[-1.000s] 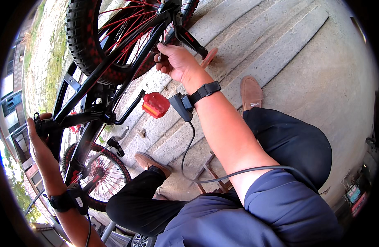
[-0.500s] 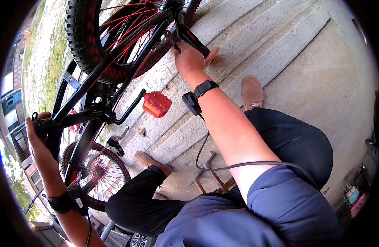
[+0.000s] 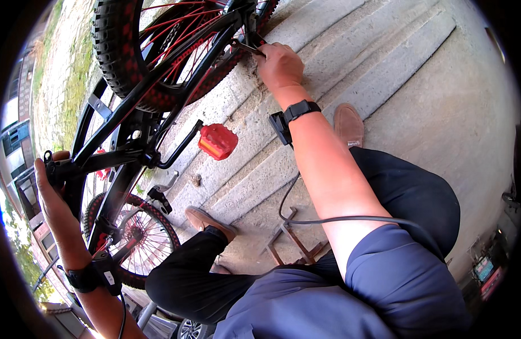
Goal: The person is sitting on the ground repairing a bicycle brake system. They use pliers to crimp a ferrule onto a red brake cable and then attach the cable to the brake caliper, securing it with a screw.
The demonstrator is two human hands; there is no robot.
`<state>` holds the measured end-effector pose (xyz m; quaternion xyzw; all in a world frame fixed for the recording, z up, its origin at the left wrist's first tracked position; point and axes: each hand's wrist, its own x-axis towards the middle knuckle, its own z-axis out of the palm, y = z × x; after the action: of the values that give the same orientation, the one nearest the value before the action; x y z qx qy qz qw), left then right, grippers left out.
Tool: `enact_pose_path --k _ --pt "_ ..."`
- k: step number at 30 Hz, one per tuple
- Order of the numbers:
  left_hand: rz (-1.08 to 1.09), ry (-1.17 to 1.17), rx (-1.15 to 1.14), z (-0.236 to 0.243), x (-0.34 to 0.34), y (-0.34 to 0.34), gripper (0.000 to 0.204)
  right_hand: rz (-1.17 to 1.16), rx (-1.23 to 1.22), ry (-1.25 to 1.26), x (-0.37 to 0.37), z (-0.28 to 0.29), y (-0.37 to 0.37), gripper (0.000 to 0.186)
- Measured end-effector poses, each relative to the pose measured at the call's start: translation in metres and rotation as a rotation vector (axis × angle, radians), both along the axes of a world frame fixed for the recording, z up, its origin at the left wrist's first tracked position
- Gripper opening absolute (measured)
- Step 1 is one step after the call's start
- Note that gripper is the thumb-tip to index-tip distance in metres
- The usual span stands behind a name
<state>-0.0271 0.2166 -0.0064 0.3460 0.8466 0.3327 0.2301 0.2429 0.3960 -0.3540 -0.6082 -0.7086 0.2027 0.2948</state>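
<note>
Ridged concrete (image 3: 379, 73) spreads wide beside the bicycle (image 3: 113, 160).

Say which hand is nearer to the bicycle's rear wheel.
Right. The right hand is close beside the rear wheel; the left hand is farther off, at the end of the black seat tube.

Near pedal (image 3: 218, 141) between bicycle frame (image 3: 110, 161) and right shoe (image 3: 348, 125); left hand (image 3: 55, 206) at frame's left end.
</note>
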Motion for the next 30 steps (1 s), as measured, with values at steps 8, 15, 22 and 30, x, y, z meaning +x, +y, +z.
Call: enact_pose_path --k 8,15,22,30 --pt "0.027 0.008 0.015 -0.001 -0.004 -0.001 0.054 0.013 -0.262 0.109 -0.003 0.014 -0.007 0.021" --pt "0.042 0.008 0.033 -0.003 -0.006 0.000 0.054 0.022 -0.499 0.357 0.005 0.035 -0.002 0.033" --pt "0.034 -0.004 0.031 -0.001 -0.003 0.002 0.053 -0.135 -0.674 0.970 -0.014 -0.005 -0.023 0.023" --pt "0.055 -0.001 0.051 -0.003 -0.002 -0.001 0.053 -0.266 -0.768 1.207 -0.036 0.029 -0.038 0.032"
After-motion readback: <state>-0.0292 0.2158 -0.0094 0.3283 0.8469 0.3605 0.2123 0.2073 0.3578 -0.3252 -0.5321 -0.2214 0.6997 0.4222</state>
